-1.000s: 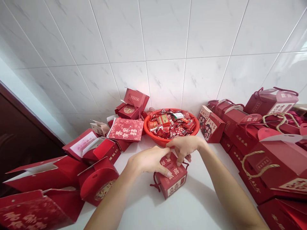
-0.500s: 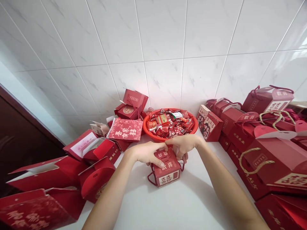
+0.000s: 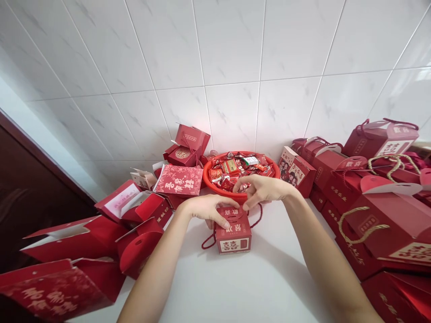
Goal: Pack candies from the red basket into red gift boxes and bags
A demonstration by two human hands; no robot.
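A small red gift box [image 3: 234, 231] with white characters and dark red cord handles stands on the white table. My left hand [image 3: 213, 211] holds it from the left, thumb on its top and the other fingers behind it. Above the box's right back corner is my right hand [image 3: 259, 190], its fingers apart and nothing visible between them. One cord loop rises at the box's right side, the other lies at its left. Just behind my hands sits an orange-red basin [image 3: 207, 176] filled with wrapped candies [image 3: 232, 168].
Open red boxes [image 3: 141, 249] crowd the left side. A flat-topped flowered box [image 3: 179, 180] stands left of the basin. Stacked closed boxes with handles [image 3: 384, 215] line the right, and a picture box [image 3: 292, 168] is right of the basin. A tiled wall [image 3: 232, 112] rises behind.
My right hand has lifted off the box's right side and opened. The box has turned slightly, its front now facing me more squarely. The right cord loop has swung up.
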